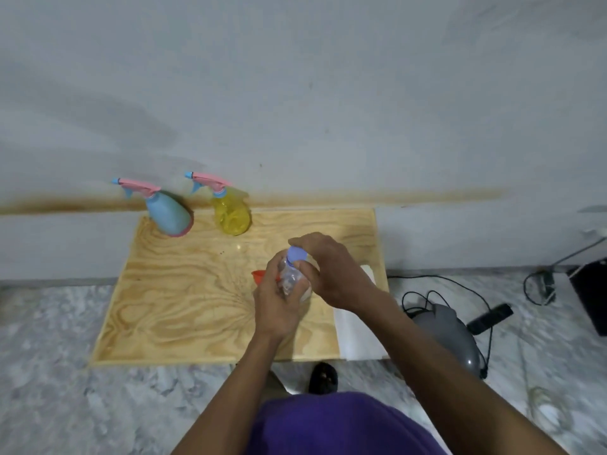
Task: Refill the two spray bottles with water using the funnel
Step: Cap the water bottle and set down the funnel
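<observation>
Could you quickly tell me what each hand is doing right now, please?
Left hand: closed around the clear water bottle.
Right hand: fingers closed on the bottle's blue cap.

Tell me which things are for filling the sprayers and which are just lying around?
For the job: blue spray bottle, yellow spray bottle, clear plastic water bottle with blue cap, orange funnel.

Lying about: white paper sheet, grey rounded appliance, black cables, black remote.

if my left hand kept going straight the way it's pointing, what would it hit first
Probably the yellow spray bottle near the wall. Your left hand, holding the water bottle, points up-table toward it; depth is uncertain.
</observation>
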`<state>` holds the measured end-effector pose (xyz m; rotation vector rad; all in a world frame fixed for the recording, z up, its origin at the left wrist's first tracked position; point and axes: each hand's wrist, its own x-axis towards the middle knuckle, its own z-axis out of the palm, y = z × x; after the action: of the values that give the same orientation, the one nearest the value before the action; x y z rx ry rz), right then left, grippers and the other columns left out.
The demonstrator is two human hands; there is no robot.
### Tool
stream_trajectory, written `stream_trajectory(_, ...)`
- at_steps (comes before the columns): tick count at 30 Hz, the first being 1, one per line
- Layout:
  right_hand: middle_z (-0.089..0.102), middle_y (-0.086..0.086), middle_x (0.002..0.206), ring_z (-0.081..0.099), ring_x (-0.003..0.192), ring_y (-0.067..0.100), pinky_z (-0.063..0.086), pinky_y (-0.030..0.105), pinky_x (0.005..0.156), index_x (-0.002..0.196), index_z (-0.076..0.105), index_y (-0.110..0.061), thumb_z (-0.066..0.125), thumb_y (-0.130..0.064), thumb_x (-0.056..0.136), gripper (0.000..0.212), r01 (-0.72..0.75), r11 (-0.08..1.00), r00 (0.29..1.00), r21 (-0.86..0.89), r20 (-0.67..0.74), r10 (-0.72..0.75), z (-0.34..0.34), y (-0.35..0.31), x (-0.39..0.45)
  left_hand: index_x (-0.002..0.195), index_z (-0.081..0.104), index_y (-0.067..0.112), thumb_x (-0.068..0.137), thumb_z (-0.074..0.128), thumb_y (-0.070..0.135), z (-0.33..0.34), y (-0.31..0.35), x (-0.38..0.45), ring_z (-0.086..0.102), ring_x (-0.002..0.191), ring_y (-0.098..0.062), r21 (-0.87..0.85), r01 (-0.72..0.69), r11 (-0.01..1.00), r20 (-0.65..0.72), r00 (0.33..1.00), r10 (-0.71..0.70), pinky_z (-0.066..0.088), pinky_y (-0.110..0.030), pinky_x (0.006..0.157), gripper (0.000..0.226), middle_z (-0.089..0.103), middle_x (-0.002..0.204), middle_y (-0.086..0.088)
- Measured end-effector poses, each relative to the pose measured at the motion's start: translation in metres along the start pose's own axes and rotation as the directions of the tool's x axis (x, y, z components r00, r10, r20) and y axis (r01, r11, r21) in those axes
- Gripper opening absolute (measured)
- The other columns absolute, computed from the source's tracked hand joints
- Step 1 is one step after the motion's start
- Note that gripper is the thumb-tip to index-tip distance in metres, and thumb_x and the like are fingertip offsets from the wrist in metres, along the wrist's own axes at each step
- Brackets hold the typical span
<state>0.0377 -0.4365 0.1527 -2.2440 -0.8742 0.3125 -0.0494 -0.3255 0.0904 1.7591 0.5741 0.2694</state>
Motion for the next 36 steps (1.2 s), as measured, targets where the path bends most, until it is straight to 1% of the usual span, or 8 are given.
stream_trajectory(4, 0.057, 0.01, 0.134, 0.054, 0.122, 0.03, 0.045, 0.044, 0.101, 0.14, 0.054, -0.009, 0.054, -0.014, 0.099, 0.042, 0.011, 0.999, 0.999, -0.043, 0.05, -0.008, 0.0, 0.001, 0.002, 0.142, 0.05, 0.012, 0.083, 0.072, 0.021, 0.002, 0.003, 0.0, 0.061, 0.093, 0.016, -0.021, -0.006, 1.0, 0.012, 1.0, 0.007, 0.044, -0.004, 0.076, 0.064, 0.065, 0.112, 0.003)
stream_trajectory(7, 0.059, 0.011, 0.129, 0.059, 0.114, 0.03, 0.049, 0.043, 0.095, 0.134, 0.058, -0.008, 0.059, -0.013, 0.096, 0.039, -0.017, 0.999, 1.0, -0.039, 0.015, 0.017, 0.002, 0.003, -0.001, 0.141, 0.049, 0.008, 0.087, 0.07, 0.004, 0.005, 0.001, -0.001, 0.059, 0.093, 0.02, -0.008, -0.022, 1.0, 0.004, 1.0, 0.022, 0.043, -0.003, 0.075, 0.058, 0.063, 0.11, 0.01)
stream_trajectory(11, 0.064, 0.007, 0.108, 0.062, 0.092, 0.024, 0.052, 0.041, 0.082, 0.115, 0.064, -0.01, 0.07, -0.026, 0.091, 0.03, -0.073, 0.997, 0.994, -0.037, -0.086, 0.07, 0.007, 0.005, 0.0, 0.139, 0.051, 0.015, 0.085, 0.073, 0.012, 0.006, 0.0, -0.002, 0.061, 0.089, 0.013, 0.008, -0.022, 1.0, 0.004, 1.0, 0.022, 0.044, -0.006, 0.074, 0.059, 0.064, 0.103, 0.013)
stream_trajectory(16, 0.063, 0.005, 0.122, 0.063, 0.101, 0.019, 0.054, 0.036, 0.084, 0.133, 0.06, -0.016, 0.067, -0.024, 0.092, 0.043, -0.032, 0.999, 0.997, 0.023, -0.074, 0.034, 0.006, 0.002, -0.004, 0.14, 0.051, 0.018, 0.074, 0.067, 0.046, 0.004, 0.003, 0.0, 0.063, 0.099, 0.006, -0.019, -0.01, 1.0, 0.025, 1.0, 0.01, 0.047, -0.01, 0.082, 0.074, 0.067, 0.113, 0.006)
stream_trajectory(21, 0.064, 0.0, 0.115, 0.064, 0.09, 0.015, 0.041, 0.012, 0.074, 0.113, 0.067, -0.014, 0.076, -0.034, 0.086, 0.035, -0.084, 0.996, 0.982, 0.032, -0.169, 0.088, 0.009, 0.005, -0.003, 0.14, 0.052, 0.02, 0.077, 0.071, 0.036, 0.004, -0.002, 0.0, 0.064, 0.096, 0.002, -0.028, -0.001, 1.0, 0.032, 0.999, 0.002, 0.051, -0.021, 0.084, 0.068, 0.067, 0.11, 0.009)
stream_trajectory(25, 0.065, -0.001, 0.119, 0.064, 0.099, 0.015, 0.053, 0.032, 0.084, 0.114, 0.07, -0.016, 0.075, -0.025, 0.086, 0.03, -0.043, 0.996, 0.977, 0.079, -0.205, 0.058, 0.014, 0.006, -0.006, 0.14, 0.052, 0.019, 0.072, 0.065, 0.049, 0.005, 0.0, 0.0, 0.064, 0.096, 0.003, -0.03, -0.017, 0.999, 0.022, 1.0, 0.018, 0.052, -0.021, 0.083, 0.075, 0.067, 0.111, 0.01)
stream_trajectory(31, 0.062, -0.003, 0.122, 0.062, 0.106, 0.015, 0.053, 0.037, 0.086, 0.113, 0.069, -0.018, 0.076, -0.029, 0.085, 0.031, -0.095, 0.985, 0.962, 0.143, -0.243, 0.128, 0.022, 0.009, -0.006, 0.141, 0.051, 0.023, 0.073, 0.067, 0.044, 0.005, -0.004, 0.001, 0.068, 0.1, -0.012, -0.018, -0.006, 1.0, 0.015, 1.0, 0.007, 0.057, -0.041, 0.087, 0.073, 0.068, 0.116, 0.006)
stream_trajectory(36, 0.06, -0.005, 0.125, 0.059, 0.113, 0.019, 0.053, 0.042, 0.085, 0.111, 0.07, -0.02, 0.074, -0.033, 0.086, 0.028, -0.068, 0.98, 0.958, 0.187, -0.263, 0.116, 0.027, 0.015, -0.01, 0.139, 0.054, 0.022, 0.072, 0.069, 0.045, 0.007, 0.0, -0.001, 0.068, 0.091, -0.003, -0.049, 0.003, 0.999, 0.006, 1.0, -0.003, 0.054, -0.021, 0.08, 0.072, 0.069, 0.106, 0.019)
